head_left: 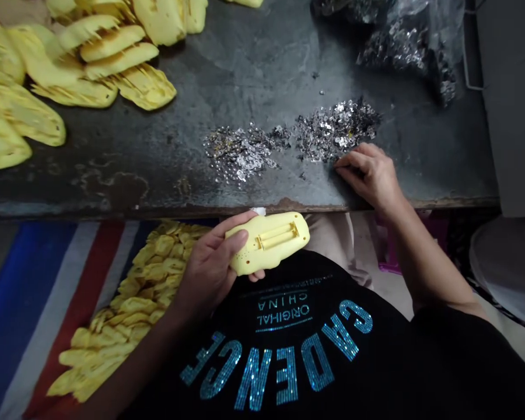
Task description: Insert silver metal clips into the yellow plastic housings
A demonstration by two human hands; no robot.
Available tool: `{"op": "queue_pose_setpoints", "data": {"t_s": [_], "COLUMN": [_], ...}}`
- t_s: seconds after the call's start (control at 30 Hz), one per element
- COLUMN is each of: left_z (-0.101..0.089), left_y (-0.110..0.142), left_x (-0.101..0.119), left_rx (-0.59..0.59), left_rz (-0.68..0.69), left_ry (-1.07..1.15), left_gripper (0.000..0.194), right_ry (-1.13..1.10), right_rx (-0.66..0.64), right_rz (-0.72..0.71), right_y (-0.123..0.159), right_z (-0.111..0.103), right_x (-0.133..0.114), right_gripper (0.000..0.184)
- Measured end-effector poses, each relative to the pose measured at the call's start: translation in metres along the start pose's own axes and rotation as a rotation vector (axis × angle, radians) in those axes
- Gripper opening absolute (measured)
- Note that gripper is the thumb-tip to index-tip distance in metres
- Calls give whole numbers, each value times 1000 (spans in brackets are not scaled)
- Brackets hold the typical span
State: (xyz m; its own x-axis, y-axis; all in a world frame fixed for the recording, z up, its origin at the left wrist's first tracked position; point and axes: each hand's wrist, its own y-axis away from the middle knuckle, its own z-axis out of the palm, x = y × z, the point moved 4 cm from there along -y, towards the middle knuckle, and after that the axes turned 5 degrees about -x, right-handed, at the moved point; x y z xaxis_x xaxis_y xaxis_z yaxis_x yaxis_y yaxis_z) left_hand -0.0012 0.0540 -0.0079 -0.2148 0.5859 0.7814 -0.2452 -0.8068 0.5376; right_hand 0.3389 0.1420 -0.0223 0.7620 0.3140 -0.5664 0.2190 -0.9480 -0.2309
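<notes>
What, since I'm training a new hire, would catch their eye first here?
Bright yellow plastic shells piled at the left of the dark metal table stand out first, with more heaped on a striped cloth below it. Two glittering piles of silver bits lie mid-table, beside the right hand. The left hand holds a yellow casing just below the table edge.

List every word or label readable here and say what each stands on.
"CADENCE": blue sequin letters on the black shirt.
"ORIGINAL CHINA": on the same shirt.
A thin line of print beside it on the shirt: too small to read.
The yellow plastic casing: nothing readable.
</notes>
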Motion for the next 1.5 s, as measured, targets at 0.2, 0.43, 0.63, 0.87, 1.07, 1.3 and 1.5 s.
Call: {"op": "queue_pose_setpoints", "data": {"t_s": [0.2,0.43,0.63,0.87,1.07,1.3,1.5], "left_z": [1,-1,-3,11,18,15,15], "left_y": [0,-1,-4,-4,7,21,24], "left_x": [1,-2,-2,-1,-2,-3,-5], "left_rx": [24,-8,-24,-49,-53,-119,-195], "left_rz": [-24,-32,-27,48,178,331,387], "left_ry": [-10,-12,-27,8,-87,-150,-80], "left_gripper": [60,55,55,67,51,45,42], "right_ry": [-69,80,-46,-18,-292,-176,-71], "right_rx": [-196,-108,-31,-20,38,54,-2], "right_rz": [37,132,45,-27,-199,-362,-404], "right_y": [-1,10,31,30,47,49,48], "right_z": [-12,-23,-16,-11,-17,-11,-9], "right_x": [-4,0,-15,-33,-95,-130,-138], "right_gripper": [6,6,9,6,5,15,22]}}
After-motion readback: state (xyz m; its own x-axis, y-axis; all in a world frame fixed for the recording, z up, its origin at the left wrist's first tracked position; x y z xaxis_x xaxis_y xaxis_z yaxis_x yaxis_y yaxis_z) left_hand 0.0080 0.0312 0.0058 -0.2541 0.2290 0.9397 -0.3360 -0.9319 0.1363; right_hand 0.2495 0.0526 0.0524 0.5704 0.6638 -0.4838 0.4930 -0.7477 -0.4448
